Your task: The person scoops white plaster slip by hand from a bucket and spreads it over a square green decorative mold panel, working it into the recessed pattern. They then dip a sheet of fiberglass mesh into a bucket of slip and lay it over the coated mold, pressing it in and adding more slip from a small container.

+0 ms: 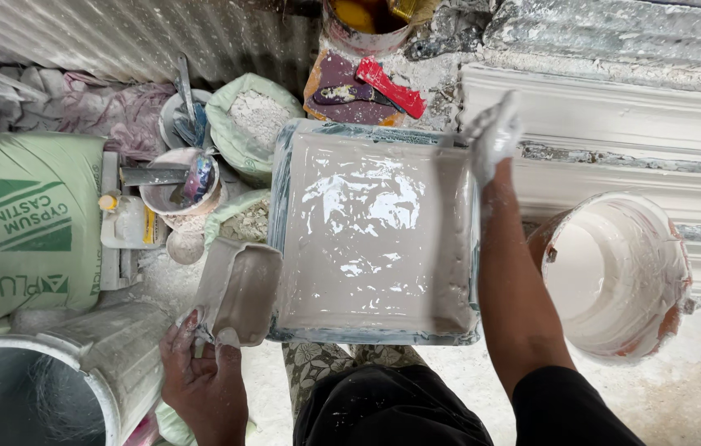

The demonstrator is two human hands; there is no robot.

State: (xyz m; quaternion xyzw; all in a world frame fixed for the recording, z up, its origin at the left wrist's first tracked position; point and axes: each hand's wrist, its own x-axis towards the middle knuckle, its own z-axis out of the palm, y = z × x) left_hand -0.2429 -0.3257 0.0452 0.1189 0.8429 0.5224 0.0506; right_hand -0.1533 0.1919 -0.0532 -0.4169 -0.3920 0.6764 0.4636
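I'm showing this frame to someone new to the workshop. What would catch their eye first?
The square mould filled with glossy wet plaster, dead centre. Next, the right hand, coated white, at the mould's far right corner, and the left hand holding a plaster-smeared scoop at its near left corner. A plaster-lined bucket stands to the right, a green sack to the left.

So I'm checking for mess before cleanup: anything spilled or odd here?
White powder is spilled on the floor beside the open sack. The right hand is coated in wet plaster at the mould edge.
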